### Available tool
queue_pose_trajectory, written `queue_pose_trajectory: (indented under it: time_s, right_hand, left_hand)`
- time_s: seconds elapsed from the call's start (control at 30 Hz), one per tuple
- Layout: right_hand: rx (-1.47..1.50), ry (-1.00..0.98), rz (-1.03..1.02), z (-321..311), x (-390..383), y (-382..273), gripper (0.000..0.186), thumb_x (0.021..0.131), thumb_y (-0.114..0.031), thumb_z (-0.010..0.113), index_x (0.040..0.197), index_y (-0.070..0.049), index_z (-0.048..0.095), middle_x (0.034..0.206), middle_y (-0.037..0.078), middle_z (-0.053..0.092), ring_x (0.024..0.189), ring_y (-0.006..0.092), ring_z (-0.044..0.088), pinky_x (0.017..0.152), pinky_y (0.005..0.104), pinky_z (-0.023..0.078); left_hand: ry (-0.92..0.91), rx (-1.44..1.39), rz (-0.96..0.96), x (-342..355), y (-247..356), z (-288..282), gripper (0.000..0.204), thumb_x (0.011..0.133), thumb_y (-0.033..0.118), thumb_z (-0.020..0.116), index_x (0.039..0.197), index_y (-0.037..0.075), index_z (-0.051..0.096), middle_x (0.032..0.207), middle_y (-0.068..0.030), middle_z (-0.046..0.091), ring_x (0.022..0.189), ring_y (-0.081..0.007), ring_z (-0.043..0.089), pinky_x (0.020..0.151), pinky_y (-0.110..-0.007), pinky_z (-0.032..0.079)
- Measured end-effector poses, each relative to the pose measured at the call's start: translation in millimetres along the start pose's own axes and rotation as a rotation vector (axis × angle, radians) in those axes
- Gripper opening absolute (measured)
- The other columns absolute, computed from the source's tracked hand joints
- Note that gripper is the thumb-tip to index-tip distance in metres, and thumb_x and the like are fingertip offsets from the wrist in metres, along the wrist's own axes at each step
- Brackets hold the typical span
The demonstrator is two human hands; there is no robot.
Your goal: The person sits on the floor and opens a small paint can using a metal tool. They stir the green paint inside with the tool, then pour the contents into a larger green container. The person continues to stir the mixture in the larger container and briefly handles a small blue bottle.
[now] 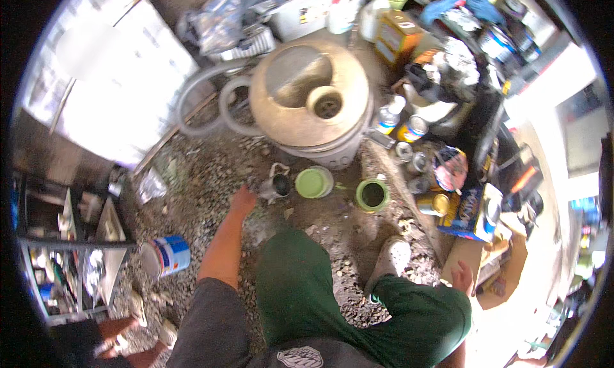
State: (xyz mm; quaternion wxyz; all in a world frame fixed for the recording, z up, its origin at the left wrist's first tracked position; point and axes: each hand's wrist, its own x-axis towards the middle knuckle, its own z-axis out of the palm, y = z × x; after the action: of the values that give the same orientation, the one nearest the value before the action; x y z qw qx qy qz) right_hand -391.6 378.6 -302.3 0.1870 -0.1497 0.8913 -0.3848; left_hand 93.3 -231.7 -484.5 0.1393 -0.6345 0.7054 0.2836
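My left arm reaches forward over the gravel. My left hand (242,201) is beside a dark-filled cup or jar (280,184) with a light handle-like loop. Blur around the fingertips hides whether they touch or grip anything. Right of the jar sits a container with a pale green top (313,183). Farther right stands a green-rimmed pot (373,195) with a dark inside. My right hand (462,278) is out past my right knee with its fingers apart, and nothing shows in it. Beside it is an open cardboard box (511,285).
A large tan-lidded tub (310,125) with a thick grey hose (192,105) stands ahead. Cans, bottles and a blue box (472,214) crowd the right. A blue-and-white paint can (165,256) lies at left, near a metal shelf (77,253). Another person's limbs (121,336) show lower left.
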Motion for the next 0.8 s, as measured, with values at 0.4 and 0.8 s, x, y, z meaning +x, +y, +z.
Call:
queue_pose_trajectory:
  time_s: [0.4,0.8]
  right_hand:
    - [-0.340,0.213,-0.447,-36,-50,-84,0.042,0.089,-0.008,0.071,0.130,-0.002,0.063,0.130,0.018,0.062,0.112,0.0340,0.066,0.096,0.0430,0.053]
    - [-0.422,0.431,-0.369,-37,92,-146,0.064,0.090,-0.024,0.076,0.144,-0.002,0.049,0.149,0.022,0.048,0.136,0.0431,0.048,0.113,0.0501,0.040]
  left_hand:
    - [-0.292,1.175,0.418,56,-46,-18,0.076,0.102,0.032,0.063,0.162,0.003,0.026,0.161,-0.0222,0.038,0.139,-0.0428,0.049,0.111,-0.052,0.050]
    - [0.113,0.325,0.098,-66,28,-16,0.074,0.103,0.027,0.059,0.163,0.005,0.022,0.163,-0.0299,0.027,0.151,-0.0447,0.027,0.126,-0.056,0.017]
